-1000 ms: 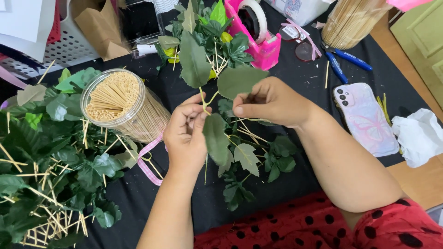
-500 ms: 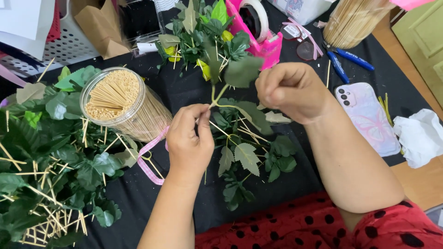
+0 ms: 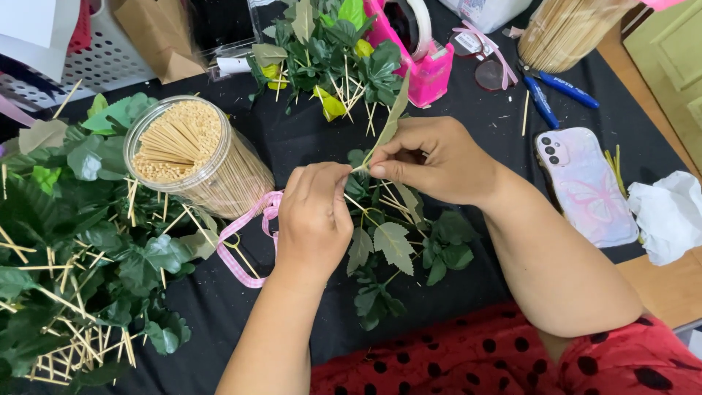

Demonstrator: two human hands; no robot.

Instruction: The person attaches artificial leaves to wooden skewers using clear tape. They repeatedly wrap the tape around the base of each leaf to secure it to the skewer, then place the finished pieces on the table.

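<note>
Above black cloth (image 3: 307,146), left hand (image 3: 316,219) and right hand (image 3: 431,161) (fingertips meeting) pinch a leaf (image 3: 389,121).

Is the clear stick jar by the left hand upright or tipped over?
Tipped: the clear jar leans, open mouth facing the camera, wooden sticks' ends showing.

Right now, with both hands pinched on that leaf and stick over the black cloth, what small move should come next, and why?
Probably lay the leaf on the pile of finished leaves on the left. The right hand pinches its base against a thin stick, the left hand pinches the stick's lower end, and the two look joined already, though the fingers hide the joint.
</note>
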